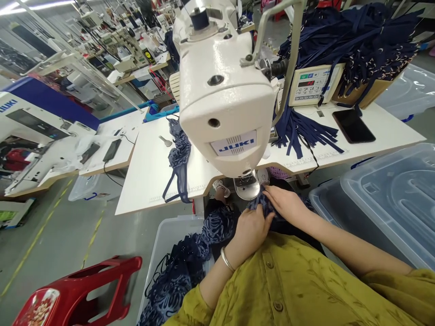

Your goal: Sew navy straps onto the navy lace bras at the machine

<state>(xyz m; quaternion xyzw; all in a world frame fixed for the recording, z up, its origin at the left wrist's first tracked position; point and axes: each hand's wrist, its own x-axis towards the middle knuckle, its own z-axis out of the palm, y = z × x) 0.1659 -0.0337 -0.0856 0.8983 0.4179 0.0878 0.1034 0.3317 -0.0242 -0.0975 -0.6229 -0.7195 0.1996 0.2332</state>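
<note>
Patterned navy bra fabric [267, 207] bunched in front of person, just below head of JUKI sewing machine [226, 108]; narrow upper end points away from body, toward machine; full long axis cannot be told, hands cover much of it. Left hand [251, 230] curled, gripping fabric; right hand [284, 203] pinching its right side. Bra cup [219, 225] just left, beside clear plastic tub [159, 240]

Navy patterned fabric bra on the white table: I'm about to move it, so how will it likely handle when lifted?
The bra would probably feel light, being mostly thin-looking cloth. Its rounded cups may hold some shape, while the narrow strap, lying bent, would likely dangle.
</note>
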